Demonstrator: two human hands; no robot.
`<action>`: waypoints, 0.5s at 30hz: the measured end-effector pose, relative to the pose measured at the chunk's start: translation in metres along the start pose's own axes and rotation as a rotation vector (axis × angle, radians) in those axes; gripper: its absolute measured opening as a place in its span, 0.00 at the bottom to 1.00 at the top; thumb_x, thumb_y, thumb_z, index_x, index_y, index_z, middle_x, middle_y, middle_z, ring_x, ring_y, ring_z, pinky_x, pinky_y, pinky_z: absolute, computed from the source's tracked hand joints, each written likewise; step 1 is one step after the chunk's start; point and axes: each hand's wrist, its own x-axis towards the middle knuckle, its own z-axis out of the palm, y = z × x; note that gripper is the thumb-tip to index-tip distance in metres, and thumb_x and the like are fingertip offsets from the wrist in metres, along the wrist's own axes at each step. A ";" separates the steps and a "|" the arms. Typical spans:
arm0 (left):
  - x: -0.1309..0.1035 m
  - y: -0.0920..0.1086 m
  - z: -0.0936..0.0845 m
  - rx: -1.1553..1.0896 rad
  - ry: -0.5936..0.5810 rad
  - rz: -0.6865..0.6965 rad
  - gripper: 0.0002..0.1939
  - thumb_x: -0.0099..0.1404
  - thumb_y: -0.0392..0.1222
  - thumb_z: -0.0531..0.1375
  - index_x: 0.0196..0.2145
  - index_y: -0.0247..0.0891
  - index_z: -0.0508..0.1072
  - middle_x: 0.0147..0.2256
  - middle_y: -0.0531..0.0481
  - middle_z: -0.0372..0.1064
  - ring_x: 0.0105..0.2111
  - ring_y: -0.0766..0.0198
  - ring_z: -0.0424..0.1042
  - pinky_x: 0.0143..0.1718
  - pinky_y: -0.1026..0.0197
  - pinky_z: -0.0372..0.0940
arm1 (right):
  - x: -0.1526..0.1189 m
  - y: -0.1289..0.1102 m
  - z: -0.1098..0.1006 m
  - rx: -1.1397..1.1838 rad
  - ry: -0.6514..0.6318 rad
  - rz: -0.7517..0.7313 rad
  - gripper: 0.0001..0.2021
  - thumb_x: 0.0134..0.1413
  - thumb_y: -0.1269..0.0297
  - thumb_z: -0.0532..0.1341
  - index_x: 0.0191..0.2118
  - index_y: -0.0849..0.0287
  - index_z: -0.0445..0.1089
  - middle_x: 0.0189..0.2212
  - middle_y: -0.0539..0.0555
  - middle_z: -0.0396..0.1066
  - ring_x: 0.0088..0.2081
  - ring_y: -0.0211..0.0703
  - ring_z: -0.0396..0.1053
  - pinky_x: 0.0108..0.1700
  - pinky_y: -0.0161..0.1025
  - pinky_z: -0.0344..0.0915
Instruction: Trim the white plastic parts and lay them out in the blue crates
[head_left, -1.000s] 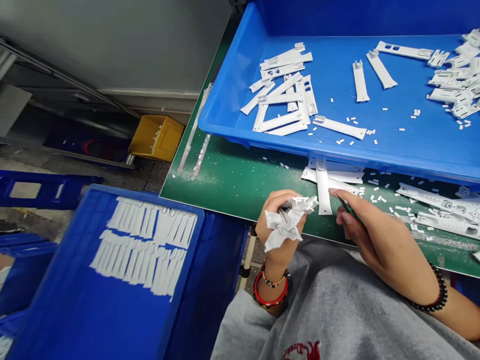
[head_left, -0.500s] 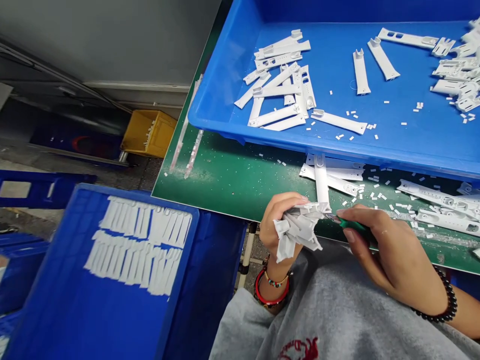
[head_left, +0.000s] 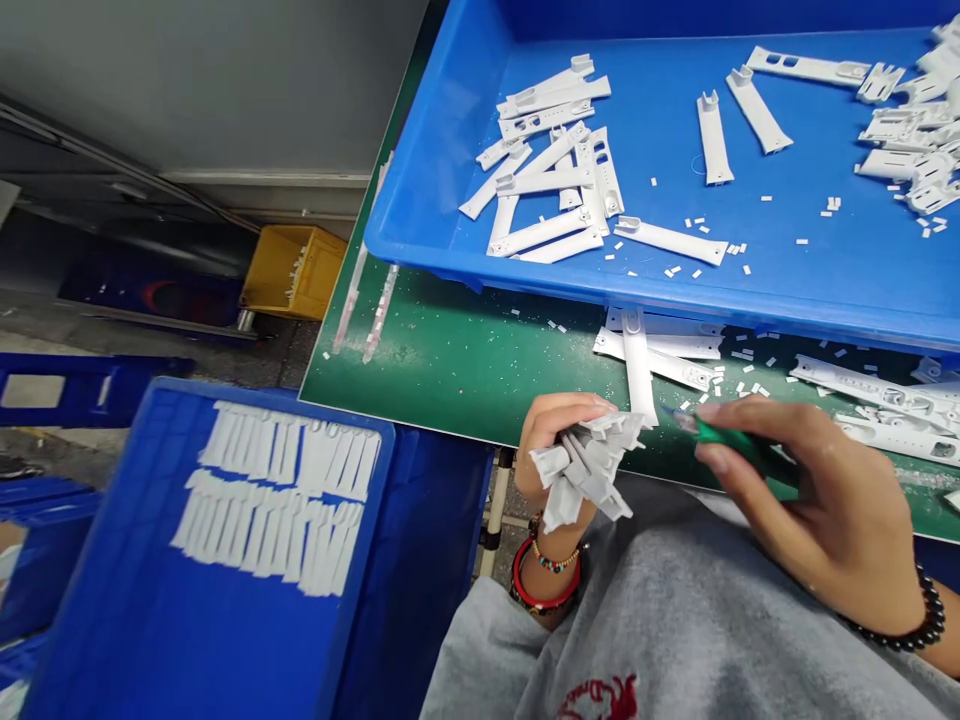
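A bundle of white plastic parts (head_left: 589, 465) is gripped in my left hand (head_left: 551, 435), their ends pointing toward me over the table's front edge. My right hand (head_left: 817, 500) pinches a green-handled tool (head_left: 739, 445); its narrow tip points left, a little apart from the bundle. Just behind the bundle, a white part (head_left: 638, 365) lies across other white strips (head_left: 679, 365) on the green table (head_left: 450, 350).
A large blue tray (head_left: 637, 290) on the table holds loose white parts and small chips. More parts (head_left: 885, 390) lie at the right. Lower left, a blue bin (head_left: 180, 640) contains two rows of white parts. A yellow box (head_left: 319, 275) stands beyond.
My right hand has moved right with the green-handled tool, whose tip has come away from the bundle. The bundle in my left hand has shifted slightly left.
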 end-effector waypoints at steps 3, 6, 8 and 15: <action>0.000 -0.001 0.001 0.022 -0.003 -0.005 0.08 0.63 0.31 0.65 0.39 0.41 0.74 0.34 0.53 0.74 0.33 0.65 0.75 0.36 0.60 0.72 | 0.001 -0.004 0.003 0.063 -0.073 -0.030 0.07 0.65 0.70 0.57 0.47 0.54 0.68 0.35 0.52 0.77 0.36 0.43 0.77 0.35 0.36 0.72; 0.000 -0.001 0.001 0.012 0.002 0.008 0.06 0.63 0.35 0.66 0.38 0.40 0.74 0.34 0.52 0.74 0.32 0.64 0.75 0.35 0.60 0.72 | 0.002 0.007 0.009 -0.059 -0.075 0.015 0.06 0.66 0.67 0.57 0.46 0.55 0.69 0.36 0.53 0.77 0.36 0.44 0.76 0.34 0.37 0.70; 0.001 -0.002 0.000 -0.009 -0.004 0.011 0.05 0.64 0.36 0.65 0.38 0.39 0.74 0.34 0.52 0.74 0.32 0.64 0.75 0.34 0.59 0.72 | 0.003 0.017 0.011 -0.174 -0.055 0.081 0.07 0.67 0.65 0.57 0.47 0.55 0.69 0.38 0.54 0.77 0.35 0.45 0.76 0.33 0.38 0.68; -0.001 -0.001 0.002 0.016 0.007 0.026 0.07 0.64 0.34 0.65 0.39 0.42 0.74 0.34 0.53 0.75 0.32 0.63 0.75 0.34 0.59 0.71 | 0.006 0.001 0.004 -0.022 -0.066 0.019 0.09 0.67 0.70 0.50 0.46 0.56 0.65 0.31 0.51 0.74 0.25 0.38 0.71 0.29 0.35 0.66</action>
